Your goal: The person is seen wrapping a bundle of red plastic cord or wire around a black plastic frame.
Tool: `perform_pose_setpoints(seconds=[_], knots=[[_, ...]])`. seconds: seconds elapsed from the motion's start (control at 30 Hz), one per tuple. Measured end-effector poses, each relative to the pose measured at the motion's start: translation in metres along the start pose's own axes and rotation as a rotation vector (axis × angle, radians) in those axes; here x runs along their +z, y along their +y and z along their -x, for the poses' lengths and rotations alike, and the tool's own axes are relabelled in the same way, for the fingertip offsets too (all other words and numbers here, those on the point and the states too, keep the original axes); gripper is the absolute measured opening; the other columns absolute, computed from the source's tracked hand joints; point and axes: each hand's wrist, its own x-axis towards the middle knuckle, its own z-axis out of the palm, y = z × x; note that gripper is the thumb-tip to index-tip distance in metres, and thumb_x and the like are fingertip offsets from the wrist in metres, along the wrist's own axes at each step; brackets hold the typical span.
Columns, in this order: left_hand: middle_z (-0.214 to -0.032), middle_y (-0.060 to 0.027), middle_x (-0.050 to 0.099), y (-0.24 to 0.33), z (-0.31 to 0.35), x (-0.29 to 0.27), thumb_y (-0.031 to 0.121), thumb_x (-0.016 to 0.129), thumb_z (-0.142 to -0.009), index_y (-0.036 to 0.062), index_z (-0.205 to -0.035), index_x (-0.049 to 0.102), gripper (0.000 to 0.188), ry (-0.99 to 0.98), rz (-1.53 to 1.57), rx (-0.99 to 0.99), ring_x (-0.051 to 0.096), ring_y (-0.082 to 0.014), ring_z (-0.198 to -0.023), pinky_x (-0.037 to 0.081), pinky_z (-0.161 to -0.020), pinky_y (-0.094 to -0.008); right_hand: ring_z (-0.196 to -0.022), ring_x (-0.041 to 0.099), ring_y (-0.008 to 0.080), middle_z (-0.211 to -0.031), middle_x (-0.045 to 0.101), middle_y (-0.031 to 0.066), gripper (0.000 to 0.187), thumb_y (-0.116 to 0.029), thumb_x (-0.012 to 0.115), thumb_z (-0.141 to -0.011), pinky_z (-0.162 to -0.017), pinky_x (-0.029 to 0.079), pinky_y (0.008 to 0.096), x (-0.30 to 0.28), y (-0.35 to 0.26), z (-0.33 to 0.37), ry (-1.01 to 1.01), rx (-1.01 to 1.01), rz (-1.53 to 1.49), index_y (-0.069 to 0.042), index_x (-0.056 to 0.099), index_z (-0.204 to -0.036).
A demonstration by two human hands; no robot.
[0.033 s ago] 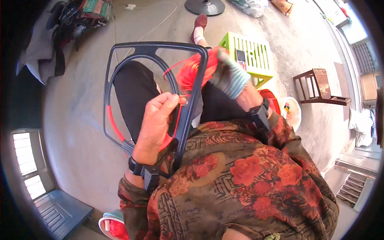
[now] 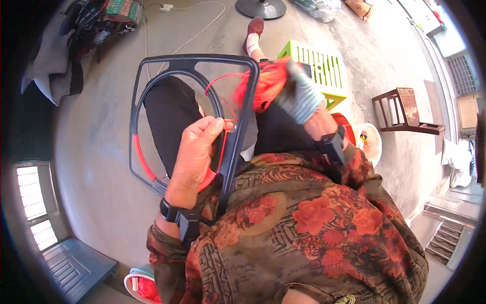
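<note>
The black plastic frame is left of the middle of the picture, over the person's dark-trousered legs. Its long way runs up and down, and a round ring sits inside it. Red cord is wrapped on parts of the ring.

The bare left hand is nearest the ring. Its thumb and finger pinch a thin red strand just beside the ring's right side. That hand points up, with its fingers curled in.

Up and to the right of that pinch is a big red cord bundle, lying mostly sideways. Its left end goes behind the frame's right bar. The right hand, in a striped glove, is closed on the bundle's right end, though it is blurry. Its arm slants up and left.

Past the glove, at upper right, is a green plastic stool.
</note>
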Motion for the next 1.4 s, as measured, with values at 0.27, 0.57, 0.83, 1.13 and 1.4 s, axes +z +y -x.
perform_pose_setpoints(seconds=[0.27,0.57,0.83,1.13,1.4], knots=[[-0.087,-0.0021,0.063,-0.015,0.002,-0.015,0.018,0.059,-0.09,0.0028,-0.093,0.062,0.016,0.128,0.115,-0.057,0.057,-0.0085,-0.079,0.046,-0.075,-0.0225,-0.046,0.038,0.0062,-0.064,0.043,-0.0011,0.041,-0.04,0.039,-0.097,-0.052,0.039,0.0229,-0.067,-0.086,0.066,-0.148,0.086,-0.167,-0.001,0.049,-0.103],[-0.089,-0.0021,0.063,-0.016,0.0,-0.016,0.018,0.056,-0.091,0.0028,-0.097,0.061,0.017,0.076,0.175,0.041,0.057,-0.0083,-0.082,0.046,-0.079,-0.0232,-0.041,0.035,0.0041,-0.055,0.039,-0.005,0.036,-0.037,0.047,-0.095,-0.039,0.03,0.0184,-0.159,-0.132,0.088,0.327,0.048,0.341,-0.002,0.053,-0.103],[-0.086,-0.0048,0.065,-0.021,-0.003,-0.01,0.012,0.059,-0.088,0.0034,-0.092,0.061,0.01,0.062,0.345,0.03,0.06,-0.0127,-0.077,0.049,-0.076,-0.0267,-0.072,0.059,0.0188,-0.087,0.062,0.0079,0.04,-0.039,0.062,-0.084,-0.067,0.049,0.0307,-0.152,-0.106,0.036,0.566,-0.022,0.884,-0.004,0.059,-0.103],[-0.084,-0.0043,0.063,-0.012,-0.009,0.027,0.014,0.057,-0.09,0.0,-0.094,0.062,0.015,-0.137,0.188,-0.199,0.06,-0.0105,-0.075,0.05,-0.072,-0.0237,-0.078,0.061,0.017,-0.087,0.066,0.0058,0.032,-0.031,0.065,-0.082,-0.072,0.048,0.0293,-0.011,0.031,-0.032,0.099,-0.365,1.112,-0.005,0.065,-0.1],[-0.091,-0.0033,0.065,-0.035,-0.008,0.02,0.016,0.06,-0.089,-0.0022,-0.102,0.062,0.023,0.038,0.222,-0.008,0.06,-0.0092,-0.081,0.048,-0.078,-0.0243,-0.068,0.059,0.0163,-0.086,0.06,0.0065,0.04,-0.033,0.058,-0.089,-0.064,0.049,0.0296,0.066,0.028,0.01,-0.235,0.686,-0.053,-0.001,0.053,-0.111]])
